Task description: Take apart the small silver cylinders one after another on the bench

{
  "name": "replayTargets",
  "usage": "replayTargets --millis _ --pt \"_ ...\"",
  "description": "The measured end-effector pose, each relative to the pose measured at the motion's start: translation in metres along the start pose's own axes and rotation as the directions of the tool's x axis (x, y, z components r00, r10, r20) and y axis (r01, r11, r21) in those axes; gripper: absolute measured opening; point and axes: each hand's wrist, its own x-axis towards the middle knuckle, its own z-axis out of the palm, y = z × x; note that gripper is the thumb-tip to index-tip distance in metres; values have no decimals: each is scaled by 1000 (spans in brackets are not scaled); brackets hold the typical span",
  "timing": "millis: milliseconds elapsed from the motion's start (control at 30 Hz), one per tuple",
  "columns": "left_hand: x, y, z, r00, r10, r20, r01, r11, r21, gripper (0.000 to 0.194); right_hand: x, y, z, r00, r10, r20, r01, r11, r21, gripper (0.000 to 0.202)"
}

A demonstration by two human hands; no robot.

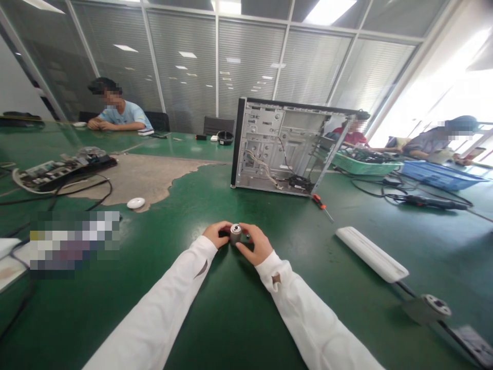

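Observation:
A small grey metal cylinder point(235, 237) stands upright on the green tabletop in front of me; its pale round top has a dark opening. My left hand point(217, 234) closes on its left side with thumb and fingers. From the right, my right hand point(256, 244) grips the same cylinder, thumb at the front and fingers behind. Close to the right fingers is a tiny dark piece point(248, 236), too small to name. Part of the cylinder's sides is hidden by my fingers.
An opened computer case point(285, 146) stands beyond my hands, with an orange screwdriver point(322, 207) beside it. To the right are a white bar point(372, 254), a larger grey cylinder point(427, 309) and baskets point(442, 176). Loose cables and electronics point(57, 172) lie left. Other people sit farther back.

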Motion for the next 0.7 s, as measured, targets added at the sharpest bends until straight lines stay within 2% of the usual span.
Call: replayTargets --millis 133,267,367,433,500,567,633,700 --pt "-3 1 2 994 22 108 -20 1000 -24 34 -3 -11 5 997 75 6 -74 996 -39 43" --pt "-3 0 5 985 11 170 -7 1000 -23 34 -14 -16 -1 991 128 49 -123 989 -80 41" --pt "-2 -1 5 987 -24 157 25 1000 -5 32 -38 -24 -15 984 145 101 -133 984 -117 42" --pt "-2 0 4 990 -44 135 44 999 1 31 -63 -29 -29 983 160 87 -146 978 -147 42" --pt "-2 1 3 991 -59 123 60 998 -5 31 -93 -31 -46 978 207 -22 -207 960 -188 41" --pt "-2 2 3 990 -71 123 74 997 -19 31 -127 -28 -68 944 278 -176 -316 913 -256 41" --pt "-2 3 3 989 -85 119 89 996 -31 30 -160 -21 -94 882 345 -322 -449 823 -348 45" --pt "-2 3 4 988 -98 116 103 994 -39 29 -191 -12 -121 785 414 -461 -606 669 -431 50"
